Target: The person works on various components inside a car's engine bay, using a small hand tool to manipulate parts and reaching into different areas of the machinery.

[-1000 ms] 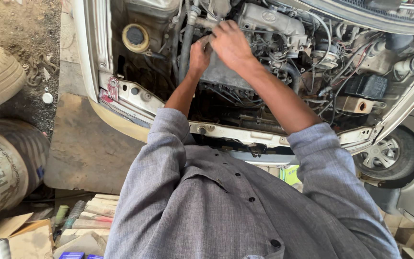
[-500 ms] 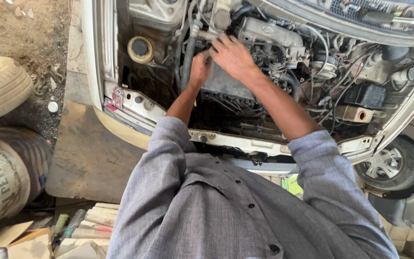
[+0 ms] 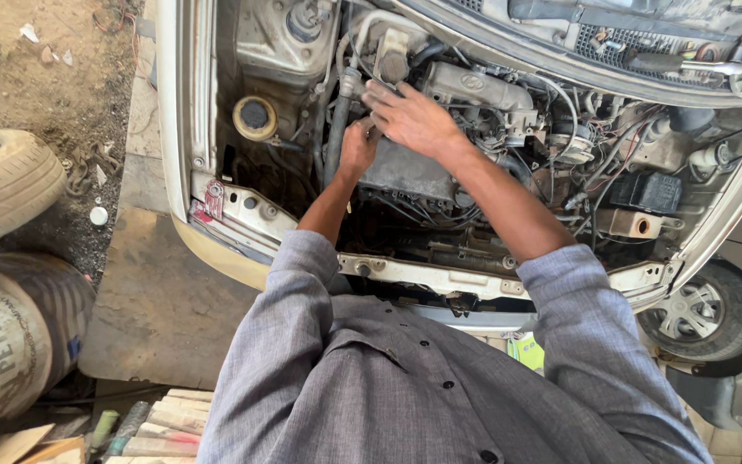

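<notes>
Engine: a grey engine block (image 3: 405, 172) sits in the middle of the open engine bay, under both hands.
Left hand: the left hand (image 3: 356, 148) is curled narrow at the block's upper left edge, beside a black hose (image 3: 337, 129); whether it grips anything cannot be told.
Right hand: the right hand (image 3: 410, 119) lies flat with fingers spread wide on top of the engine, holding nothing that shows.
Manifold: a pale metal casting (image 3: 478, 86) lies just beyond the right hand.
Reservoir cap: a round yellow-rimmed cap (image 3: 255, 118) sits left of the hose, near the bay's side wall.
Wiring: cables and connectors (image 3: 577, 146) crowd the bay to the right of the engine.
Front crossmember: a white panel (image 3: 440, 279) runs below the engine, against the person's grey shirt (image 3: 405, 387).
Wheel: a car wheel (image 3: 706, 314) shows at lower right.
Surroundings: a loose tyre (image 3: 2, 185) and a drum (image 3: 10, 344) lie on the ground at left, well apart from the car.
</notes>
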